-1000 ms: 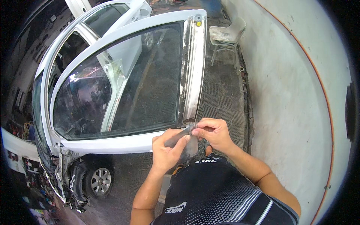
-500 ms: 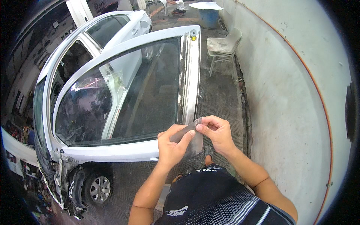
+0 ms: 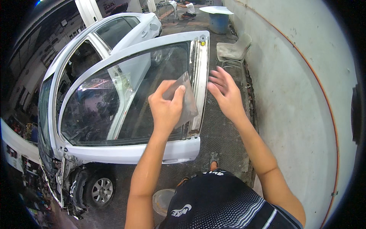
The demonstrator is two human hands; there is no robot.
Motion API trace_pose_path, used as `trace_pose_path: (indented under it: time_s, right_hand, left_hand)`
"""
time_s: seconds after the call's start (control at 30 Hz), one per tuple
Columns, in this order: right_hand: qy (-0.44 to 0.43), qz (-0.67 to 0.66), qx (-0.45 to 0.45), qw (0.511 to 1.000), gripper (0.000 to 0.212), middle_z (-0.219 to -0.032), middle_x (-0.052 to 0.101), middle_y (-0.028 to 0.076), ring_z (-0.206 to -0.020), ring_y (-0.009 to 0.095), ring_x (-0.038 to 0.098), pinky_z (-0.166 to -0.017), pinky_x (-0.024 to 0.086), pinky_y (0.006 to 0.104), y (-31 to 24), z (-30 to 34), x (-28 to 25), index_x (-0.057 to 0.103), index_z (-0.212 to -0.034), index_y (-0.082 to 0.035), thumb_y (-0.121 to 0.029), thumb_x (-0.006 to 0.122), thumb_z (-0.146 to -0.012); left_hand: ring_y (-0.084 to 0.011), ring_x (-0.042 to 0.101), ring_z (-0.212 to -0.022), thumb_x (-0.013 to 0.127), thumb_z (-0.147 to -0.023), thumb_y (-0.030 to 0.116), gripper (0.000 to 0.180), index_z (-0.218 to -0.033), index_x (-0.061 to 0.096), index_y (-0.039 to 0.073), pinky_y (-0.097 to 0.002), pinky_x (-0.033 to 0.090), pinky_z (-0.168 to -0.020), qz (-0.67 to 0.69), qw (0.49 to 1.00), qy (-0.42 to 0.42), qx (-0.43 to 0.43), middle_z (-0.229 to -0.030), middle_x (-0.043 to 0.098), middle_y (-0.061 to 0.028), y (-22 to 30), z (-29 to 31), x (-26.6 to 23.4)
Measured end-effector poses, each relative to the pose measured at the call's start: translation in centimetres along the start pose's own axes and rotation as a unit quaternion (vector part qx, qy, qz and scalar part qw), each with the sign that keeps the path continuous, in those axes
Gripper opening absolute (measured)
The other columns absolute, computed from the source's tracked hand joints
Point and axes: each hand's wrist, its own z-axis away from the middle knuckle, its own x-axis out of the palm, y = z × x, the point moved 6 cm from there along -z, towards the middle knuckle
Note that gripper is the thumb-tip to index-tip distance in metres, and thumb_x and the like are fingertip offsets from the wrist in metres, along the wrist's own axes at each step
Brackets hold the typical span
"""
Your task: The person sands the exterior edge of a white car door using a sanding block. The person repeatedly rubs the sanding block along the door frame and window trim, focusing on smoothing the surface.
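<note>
Pinched between the thumb and fingers of my left hand (image 3: 167,105) is a thin grey sheet of sandpaper (image 3: 188,103). It hangs spread in front of the car door's (image 3: 114,152) window glass (image 3: 156,72); whether it touches the door, I cannot tell. My right hand (image 3: 228,93) is open with its fingers apart, empty, just right of the door's upright edge. Along that edge the window frame (image 3: 198,82) shows bare, worn metal. The door is white and swung out from the car.
Behind the door stands the white car body (image 3: 131,23), its front end stripped near the wheel (image 3: 102,191). A stained wall (image 3: 289,114) runs along the right. Stacked chairs (image 3: 233,49) and a blue drum (image 3: 218,23) stand farther back. A round pale container (image 3: 162,201) sits by my feet. Someone crouches far off.
My right hand has let go of the sandpaper and moved up, its fingers opening. My left hand has raised the sheet, now unfolded flat, toward the window frame.
</note>
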Motion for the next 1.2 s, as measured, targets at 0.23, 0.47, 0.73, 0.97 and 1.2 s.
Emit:
trace_pose_path:
  time_s: [0.23, 0.47, 0.73, 0.97, 1.2]
  right_hand:
    - [-0.106, 0.004, 0.019, 0.994, 0.031, -0.085, 0.074, 0.004, -0.071, 0.008, 0.065, -0.066, 0.054, 0.0268, -0.2, -4.3, 2.4, 0.067, -0.094, -0.001, -0.025, 0.086, -0.086]
    - [-0.087, -0.037, 0.032, 0.995, 0.031, -0.078, 0.072, 0.004, -0.07, 0.006, 0.063, -0.064, 0.052, 0.0262, -0.5, -3.0, 2.4, 0.067, -0.09, -0.003, -0.026, 0.087, -0.085]
    - [-0.065, -0.006, 0.034, 0.997, 0.035, -0.074, 0.062, -0.004, -0.069, 0.002, 0.052, -0.062, 0.044, 0.0217, -0.2, -3.1, 3.0, 0.063, -0.084, -0.006, -0.031, 0.088, -0.086]
    - [-0.061, 0.027, -0.003, 0.998, 0.033, -0.077, 0.064, -0.003, -0.069, 0.001, 0.052, -0.06, 0.044, 0.0197, -0.1, -3.5, 3.3, 0.066, -0.088, -0.005, -0.031, 0.086, -0.088]
    - [-0.08, 0.017, 0.012, 0.997, 0.032, -0.075, 0.06, -0.005, -0.07, 0.002, 0.05, -0.061, 0.043, 0.0219, -0.3, -2.8, 3.4, 0.065, -0.087, -0.004, -0.031, 0.081, -0.092]
  left_hand:
    - [-0.0102, 0.063, -0.079, 0.074, -0.088, 0.008, 0.016, -0.097, 0.07, -0.005, -0.0264, 0.05, -0.073, -0.045, 0.997, 0.021, 0.053, -0.083, 0.071, -0.0057, 1.3, -1.1, 1.3]
    - [-0.0216, 0.073, -0.075, 0.072, -0.087, 0.008, 0.015, -0.095, 0.07, -0.004, -0.0334, 0.053, -0.069, -0.081, 0.987, 0.018, 0.139, -0.079, 0.073, -0.0161, 2.9, -2.9, 1.5]
    - [-0.0256, 0.074, -0.068, 0.071, -0.086, 0.008, 0.013, -0.092, 0.069, -0.003, -0.0354, 0.053, -0.064, -0.105, 0.983, 0.009, 0.148, -0.076, 0.071, -0.0209, 3.4, -3.3, 1.3]
    - [-0.0136, 0.064, -0.069, 0.074, -0.086, 0.011, 0.017, -0.096, 0.072, -0.003, -0.0299, 0.05, -0.064, -0.107, 0.985, -0.011, 0.133, -0.078, 0.072, -0.0128, 3.8, -4.6, 1.6]
    - [-0.0156, 0.062, -0.057, 0.073, -0.086, 0.01, 0.016, -0.095, 0.072, -0.003, -0.0323, 0.048, -0.057, -0.096, 0.982, -0.004, 0.164, -0.074, 0.072, -0.0161, 2.9, -4.5, 1.1]
